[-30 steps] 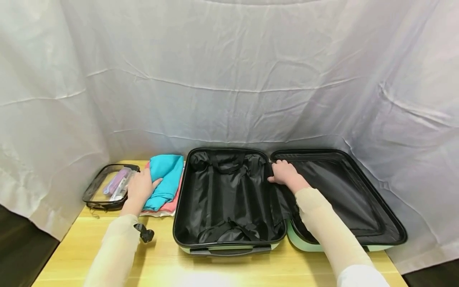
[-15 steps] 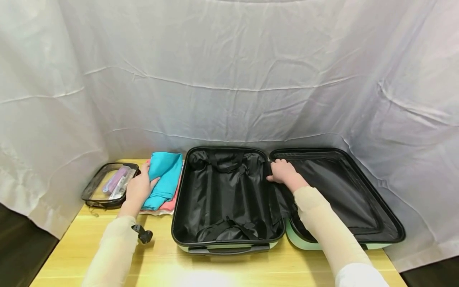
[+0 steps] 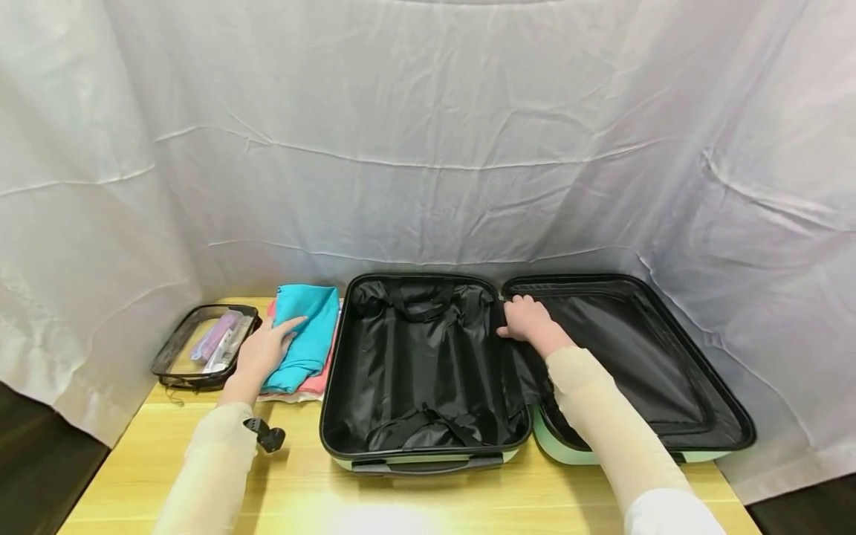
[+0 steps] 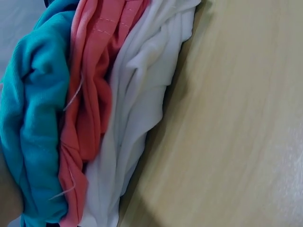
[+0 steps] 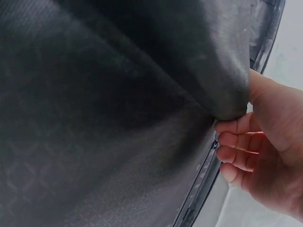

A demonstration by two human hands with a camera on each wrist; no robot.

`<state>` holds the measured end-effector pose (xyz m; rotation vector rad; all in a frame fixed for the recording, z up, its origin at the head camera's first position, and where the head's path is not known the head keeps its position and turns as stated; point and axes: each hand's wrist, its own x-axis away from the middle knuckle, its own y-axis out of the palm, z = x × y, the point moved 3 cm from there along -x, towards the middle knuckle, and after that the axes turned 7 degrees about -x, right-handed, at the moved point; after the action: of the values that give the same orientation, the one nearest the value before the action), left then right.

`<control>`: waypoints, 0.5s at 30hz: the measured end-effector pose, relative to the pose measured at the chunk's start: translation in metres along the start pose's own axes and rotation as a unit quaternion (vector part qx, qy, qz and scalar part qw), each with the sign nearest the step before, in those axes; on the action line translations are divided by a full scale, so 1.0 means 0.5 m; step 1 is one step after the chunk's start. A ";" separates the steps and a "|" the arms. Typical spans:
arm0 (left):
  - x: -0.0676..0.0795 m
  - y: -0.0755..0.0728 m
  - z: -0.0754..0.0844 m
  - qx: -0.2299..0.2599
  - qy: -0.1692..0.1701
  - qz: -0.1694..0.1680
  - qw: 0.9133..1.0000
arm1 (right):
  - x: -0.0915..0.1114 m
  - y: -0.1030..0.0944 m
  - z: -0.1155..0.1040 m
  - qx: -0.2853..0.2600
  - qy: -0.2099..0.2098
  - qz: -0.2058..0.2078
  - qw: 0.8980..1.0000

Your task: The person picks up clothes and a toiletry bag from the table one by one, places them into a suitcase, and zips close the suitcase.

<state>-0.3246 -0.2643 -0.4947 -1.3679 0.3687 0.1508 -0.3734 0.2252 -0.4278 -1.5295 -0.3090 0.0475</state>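
Observation:
A stack of folded clothes lies left of the open suitcase (image 3: pixel 428 357). On top is a teal garment (image 3: pixel 309 327), above a coral one (image 4: pixel 90 94) and a white one (image 4: pixel 137 94). My left hand (image 3: pixel 263 349) rests at the left side of the stack, its index finger stretched across the teal garment; only a sliver of this hand shows in the left wrist view. My right hand (image 3: pixel 528 321) reaches to the hinge side between the suitcase halves. In the right wrist view, its fingers (image 5: pixel 236 153) pinch the edge of a black lining flap (image 5: pixel 142 118), with the thumb partly behind the cloth.
A clear zip pouch (image 3: pixel 194 349) with a purple item and a white packet sits at the far left. The suitcase's other half (image 3: pixel 642 357), pale green outside, lies open at the right. Behind the wooden table (image 3: pixel 294 475) hangs a white curtain (image 3: pixel 428 148).
The left index finger has swung from the left edge of the clothes to the right, over the teal garment. The right hand keeps its hold on the lining flap.

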 end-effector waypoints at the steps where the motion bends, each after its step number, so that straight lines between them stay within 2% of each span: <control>1: 0.000 0.002 -0.002 0.007 -0.006 -0.009 1.000 | 0.001 0.000 0.000 0.001 0.000 -0.001 1.000; 5: -0.002 0.003 -0.013 0.057 -0.028 -0.036 0.997 | 0.001 0.002 0.002 0.000 0.003 -0.006 1.000; 9: -0.012 0.000 -0.028 0.126 -0.038 -0.029 0.991 | -0.001 0.000 0.002 0.004 0.005 -0.008 1.000; 15: -0.020 -0.018 -0.033 0.177 -0.046 -0.037 0.982 | -0.003 -0.002 -0.001 0.009 0.005 -0.012 1.000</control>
<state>-0.3340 -0.2813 -0.4856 -1.0173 0.2536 0.0816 -0.3749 0.2244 -0.4270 -1.5070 -0.3174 0.0237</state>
